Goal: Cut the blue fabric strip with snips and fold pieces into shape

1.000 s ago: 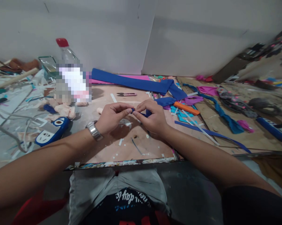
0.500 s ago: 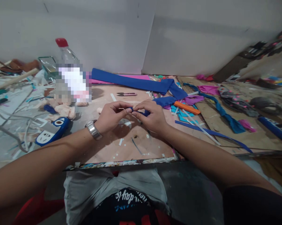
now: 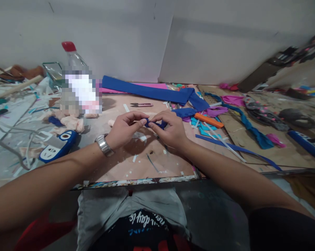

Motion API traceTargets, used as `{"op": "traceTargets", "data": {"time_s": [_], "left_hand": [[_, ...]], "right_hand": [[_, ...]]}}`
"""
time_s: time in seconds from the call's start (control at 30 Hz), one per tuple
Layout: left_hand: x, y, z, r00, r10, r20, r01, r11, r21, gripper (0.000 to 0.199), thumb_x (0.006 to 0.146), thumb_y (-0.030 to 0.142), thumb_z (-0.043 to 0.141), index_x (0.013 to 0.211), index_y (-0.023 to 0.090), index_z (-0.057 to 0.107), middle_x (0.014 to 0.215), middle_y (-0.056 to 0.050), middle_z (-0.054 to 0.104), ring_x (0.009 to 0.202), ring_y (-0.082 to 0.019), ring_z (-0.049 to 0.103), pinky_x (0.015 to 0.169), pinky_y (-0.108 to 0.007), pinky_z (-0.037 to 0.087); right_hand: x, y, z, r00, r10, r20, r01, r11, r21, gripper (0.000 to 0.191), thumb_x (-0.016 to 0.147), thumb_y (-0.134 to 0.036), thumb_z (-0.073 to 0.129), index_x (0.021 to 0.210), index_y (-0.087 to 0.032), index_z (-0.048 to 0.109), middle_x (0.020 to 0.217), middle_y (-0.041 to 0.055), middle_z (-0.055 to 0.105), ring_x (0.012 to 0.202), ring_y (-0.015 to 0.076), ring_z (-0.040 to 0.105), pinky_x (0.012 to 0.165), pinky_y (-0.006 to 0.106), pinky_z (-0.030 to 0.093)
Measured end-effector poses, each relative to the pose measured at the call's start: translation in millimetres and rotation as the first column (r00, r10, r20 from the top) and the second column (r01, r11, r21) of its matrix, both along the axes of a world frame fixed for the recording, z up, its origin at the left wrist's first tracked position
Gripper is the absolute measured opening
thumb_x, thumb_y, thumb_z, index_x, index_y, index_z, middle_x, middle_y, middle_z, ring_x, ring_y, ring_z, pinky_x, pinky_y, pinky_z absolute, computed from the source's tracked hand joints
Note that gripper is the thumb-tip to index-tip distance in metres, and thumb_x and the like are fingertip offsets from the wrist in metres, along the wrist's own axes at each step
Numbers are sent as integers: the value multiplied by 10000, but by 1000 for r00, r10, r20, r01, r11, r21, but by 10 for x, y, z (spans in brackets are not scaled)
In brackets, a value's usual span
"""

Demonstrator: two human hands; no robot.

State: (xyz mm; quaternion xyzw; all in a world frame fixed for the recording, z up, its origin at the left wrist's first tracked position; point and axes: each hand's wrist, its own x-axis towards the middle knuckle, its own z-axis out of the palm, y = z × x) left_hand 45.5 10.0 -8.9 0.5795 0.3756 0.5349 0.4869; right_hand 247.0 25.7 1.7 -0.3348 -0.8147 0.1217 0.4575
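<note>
Over the middle of the worktable (image 3: 131,167), both hands meet at a dark blue fabric strip (image 3: 161,123). My left hand (image 3: 127,128) pinches its end between thumb and fingertips. From the other side, my right hand (image 3: 170,129) is closed on the same strip, its thumb and forefinger close to the left fingertips. The strip seems to run behind the right hand toward a long folded band of blue fabric (image 3: 147,91) at the back; the join is hidden. Thread snips (image 3: 141,105) lie just beyond the hands.
A red-capped bottle (image 3: 75,57) and a power strip (image 3: 58,146) stand on the left among scraps. To the right are an orange-handled cutter (image 3: 209,120), a thin blue strip (image 3: 238,149), a teal twisted fabric length (image 3: 247,122) and a second power strip (image 3: 306,143).
The fingertips have shifted very slightly and a little more of the blue strip shows between them. Both hands keep their pinch; the things on the table stay put.
</note>
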Motion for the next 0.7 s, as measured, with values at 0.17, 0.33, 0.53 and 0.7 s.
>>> {"op": "traceTargets", "data": {"time_s": [0.17,0.33,0.53,0.7], "left_hand": [[2,-17,38,998,22,-57,-21,1000,13,375,795,486,844,981,165,788,995,-102,804,899,-218,745,794,-335,619],[-1,-45,45,995,19,-101,-15,999,35,336,830,462,816,1000,173,803,1009,-106,809,865,-218,751,767,-339,613],[-14,-22,19,985,33,-171,-7,989,150,246,870,399,783,995,191,821,1031,-90,798,886,-194,732,773,-314,585],[-42,7,-5,964,90,-251,-47,984,171,225,874,381,773,1000,204,831,1019,-88,808,879,-202,722,758,-321,551]], "right_hand": [[-3,12,-18,1000,-7,2,7,1000,18,123,905,-302,749,820,-235,691,835,11,758,819,208,673,822,391,467],[1,23,-36,1000,-17,27,17,1000,7,122,907,-298,738,832,-225,675,843,15,745,842,214,671,830,390,446],[8,38,-63,999,-28,22,29,1000,-8,87,888,-273,751,895,-225,678,888,20,733,867,219,667,821,378,454],[15,57,-95,999,-9,49,9,1000,6,60,914,-275,743,935,-231,710,923,32,765,915,234,681,843,395,469]]}}
